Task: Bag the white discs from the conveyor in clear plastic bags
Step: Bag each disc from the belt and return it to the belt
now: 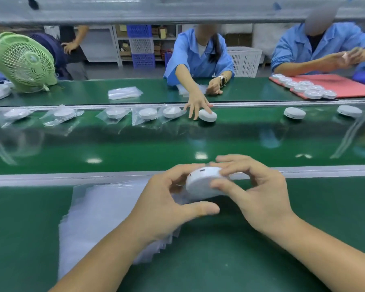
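Where bagged, one disc (148, 113) per bag (137, 122).

A grey metal beam (177, 9) spans the top of the view. Green worktops (82, 93) reflect overhead lights. A green desk fan (23, 60) stands far left. A white shelving unit (117, 49) behind holds blue crates (139, 30) and cardboard boxes (122, 30). A white slotted crate (244, 61) sits beside it. Two people in blue coats (190, 55) sit opposite.
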A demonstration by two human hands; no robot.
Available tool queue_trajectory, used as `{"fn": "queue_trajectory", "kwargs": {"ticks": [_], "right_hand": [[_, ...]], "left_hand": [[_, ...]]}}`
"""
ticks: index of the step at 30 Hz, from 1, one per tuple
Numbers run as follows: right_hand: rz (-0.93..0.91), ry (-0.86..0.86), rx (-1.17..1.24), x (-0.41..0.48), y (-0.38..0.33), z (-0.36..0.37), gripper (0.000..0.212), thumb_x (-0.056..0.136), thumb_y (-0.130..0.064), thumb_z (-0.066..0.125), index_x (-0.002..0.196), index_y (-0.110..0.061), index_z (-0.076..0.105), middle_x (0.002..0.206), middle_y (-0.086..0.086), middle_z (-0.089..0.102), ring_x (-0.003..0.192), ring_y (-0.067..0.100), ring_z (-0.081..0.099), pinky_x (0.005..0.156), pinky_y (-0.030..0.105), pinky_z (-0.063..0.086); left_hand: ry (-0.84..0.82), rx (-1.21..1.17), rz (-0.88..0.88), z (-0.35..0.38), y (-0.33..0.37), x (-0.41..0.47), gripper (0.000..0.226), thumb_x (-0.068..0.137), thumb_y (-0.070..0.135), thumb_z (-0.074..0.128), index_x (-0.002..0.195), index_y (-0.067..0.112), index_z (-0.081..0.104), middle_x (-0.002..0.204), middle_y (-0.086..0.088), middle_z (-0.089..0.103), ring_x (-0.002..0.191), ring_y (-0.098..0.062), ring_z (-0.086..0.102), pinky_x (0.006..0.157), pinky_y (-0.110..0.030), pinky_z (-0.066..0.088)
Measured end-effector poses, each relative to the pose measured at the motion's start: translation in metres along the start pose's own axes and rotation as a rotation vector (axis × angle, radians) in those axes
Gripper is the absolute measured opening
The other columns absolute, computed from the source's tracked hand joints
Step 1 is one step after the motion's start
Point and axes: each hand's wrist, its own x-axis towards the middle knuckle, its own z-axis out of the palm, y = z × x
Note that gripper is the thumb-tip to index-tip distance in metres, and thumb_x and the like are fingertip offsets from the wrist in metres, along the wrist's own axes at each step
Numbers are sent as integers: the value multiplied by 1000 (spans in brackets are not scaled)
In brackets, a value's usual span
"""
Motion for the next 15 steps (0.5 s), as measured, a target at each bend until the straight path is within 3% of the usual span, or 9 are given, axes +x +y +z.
{"fn": "queue_trajectory", "kwargs": {"ticks": [3, 5, 6, 8, 10, 11, 13, 15], "right_hand": [[175, -99, 6, -3, -7, 9, 25, 85, -71, 65, 93, -51, 77, 139, -23, 62, 147, 6, 39, 114, 29, 37], [219, -274, -84, -6, -7, 12, 36, 88, -79, 52, 108, -57, 73, 158, -28, 35, 155, -2, 14, 117, 32, 23], [223, -343, -91, -7, -7, 12, 37, 90, -78, 51, 114, -58, 70, 159, -30, 34, 154, -2, 15, 117, 32, 25], [197, -396, -59, -8, -6, 13, 32, 94, -65, 56, 121, -52, 66, 143, -29, 55, 141, 1, 45, 109, 27, 43], [190, -392, -74, -7, -4, 12, 28, 96, -60, 58, 116, -42, 65, 118, -23, 69, 111, 2, 66, 88, 24, 54], [199, -387, -111, -5, -2, 12, 29, 96, -64, 55, 106, -38, 64, 103, -21, 71, 94, 2, 68, 77, 26, 55], [199, -376, -221, 2, 5, 12, 39, 95, -70, 49, 82, -33, 50, 72, -16, 56, 65, 3, 51, 59, 29, 44], [242, -390, -258, 15, 16, 16, 43, 95, -62, 49, 69, -30, 43, 61, -13, 43, 58, 4, 37, 54, 29, 33]], "left_hand": [[166, -8, 17, 15, 0, -2, 33, 79, 29, 81, 107, 42, 70, 103, 14, 75, 94, -10, 72, 77, -20, 56], [284, -44, 44, 22, -2, -3, 22, 85, 26, 75, 101, 39, 70, 99, 13, 76, 92, -12, 72, 76, -22, 57], [321, -71, 50, 24, -3, -4, 19, 86, 24, 74, 99, 37, 71, 98, 11, 76, 92, -12, 73, 77, -23, 57], [348, -117, 38, 26, -2, -4, 16, 87, 22, 73, 97, 35, 72, 97, 10, 76, 92, -12, 73, 77, -24, 58], [320, -124, -9, 26, -1, -4, 13, 90, 27, 69, 99, 37, 72, 96, 10, 76, 91, -10, 73, 76, -28, 59], [297, -108, -35, 26, 0, -3, 12, 92, 33, 66, 101, 38, 70, 95, 10, 76, 89, -9, 73, 75, -30, 59], [285, 15, -43, 24, -1, -4, 18, 93, 45, 60, 110, 42, 63, 102, 17, 72, 94, -2, 68, 78, -26, 54], [315, 275, -4, 19, 0, -4, 29, 91, 56, 55, 119, 47, 49, 121, 29, 56, 120, 5, 50, 93, -16, 43]]}}
